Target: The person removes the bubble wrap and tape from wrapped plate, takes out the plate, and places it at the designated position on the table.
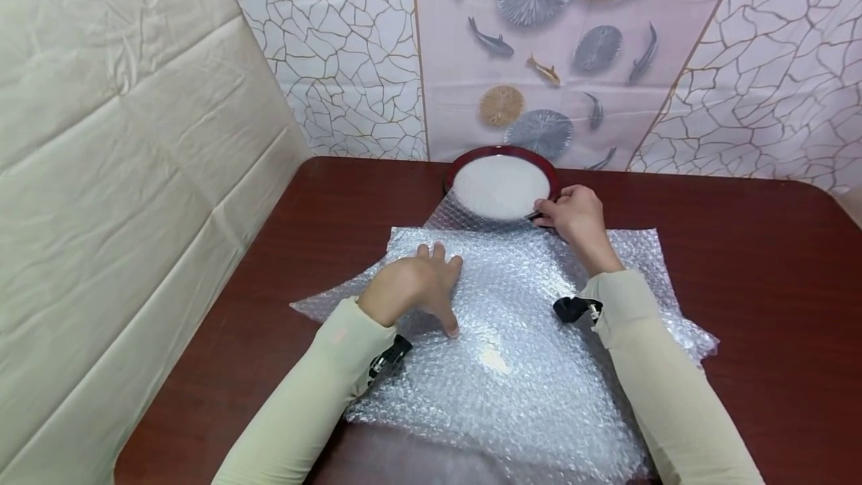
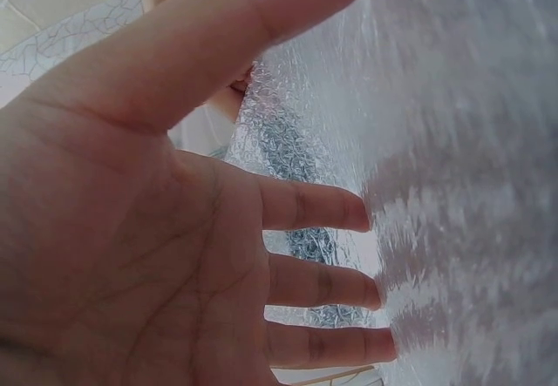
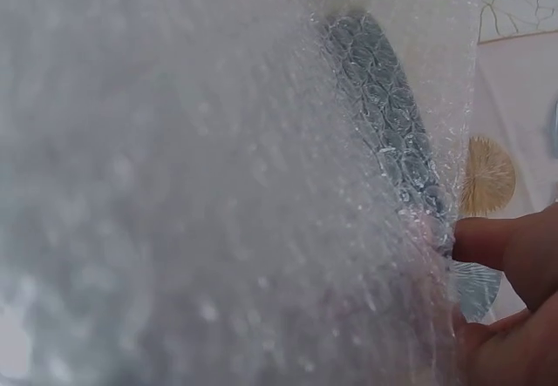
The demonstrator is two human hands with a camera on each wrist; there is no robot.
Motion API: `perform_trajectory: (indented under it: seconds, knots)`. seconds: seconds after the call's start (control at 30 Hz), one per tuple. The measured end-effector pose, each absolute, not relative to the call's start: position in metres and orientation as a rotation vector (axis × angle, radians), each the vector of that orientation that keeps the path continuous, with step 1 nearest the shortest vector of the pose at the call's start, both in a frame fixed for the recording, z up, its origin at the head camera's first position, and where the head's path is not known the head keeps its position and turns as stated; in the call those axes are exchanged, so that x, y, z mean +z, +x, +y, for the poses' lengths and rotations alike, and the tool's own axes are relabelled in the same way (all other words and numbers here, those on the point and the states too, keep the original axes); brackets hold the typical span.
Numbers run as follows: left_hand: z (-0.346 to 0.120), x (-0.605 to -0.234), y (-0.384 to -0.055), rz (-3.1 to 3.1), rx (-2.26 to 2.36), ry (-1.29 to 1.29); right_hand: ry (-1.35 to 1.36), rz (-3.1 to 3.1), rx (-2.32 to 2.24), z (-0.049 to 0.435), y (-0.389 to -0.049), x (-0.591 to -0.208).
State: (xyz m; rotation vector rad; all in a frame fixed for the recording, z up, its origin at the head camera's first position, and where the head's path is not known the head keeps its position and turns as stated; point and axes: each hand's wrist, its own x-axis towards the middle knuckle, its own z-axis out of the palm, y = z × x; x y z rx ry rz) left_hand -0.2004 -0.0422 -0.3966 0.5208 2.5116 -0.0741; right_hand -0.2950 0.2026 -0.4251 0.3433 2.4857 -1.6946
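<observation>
A large sheet of bubble wrap [image 1: 512, 305] lies across the middle of the table, with a flap raised at its far edge. My left hand [image 1: 419, 283] is over its left part, fingers spread and straight; in the left wrist view the fingertips [image 2: 370, 290] touch the wrap. At the far edge, my right hand [image 1: 575, 219] pinches the wrap between thumb and fingers. Just beyond stands a round plate [image 1: 501, 182] with a dark red rim and a white centre, its near edge partly behind the flap. A dark grey shape [image 3: 384, 107] shows blurrily through the wrap in the right wrist view.
The dark red-brown table [image 1: 761, 283] extends to both sides of the wrap. A patterned cloth wall [image 1: 350, 58] rises behind the plate, and a cream cloth [image 1: 135, 171] hangs along the left side. Dark straps [image 1: 389, 356] are on both wrists.
</observation>
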Motion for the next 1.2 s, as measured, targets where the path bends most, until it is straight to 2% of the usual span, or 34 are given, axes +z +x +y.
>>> perform_trajectory:
  seconds: [0.43, 0.67, 0.93, 1.2]
  knots:
    - [-0.039, -0.404, -0.200, 2.515, -0.059, 0.513, 0.315, 2.563, -1.533, 0.202, -0.295, -0.429]
    - [-0.031, -0.403, -0.201, 2.540, -0.134, 0.478, 0.294, 2.486, -1.648, 0.205, -0.297, -0.429]
    - [-0.016, -0.398, -0.196, 2.523, -0.197, 0.401, 0.266, 2.506, -1.611, 0.209, -0.293, -0.423]
    - [-0.024, -0.402, -0.196, 2.519, -0.173, 0.385, 0.165, 2.639, -1.506, 0.210, -0.293, -0.411]
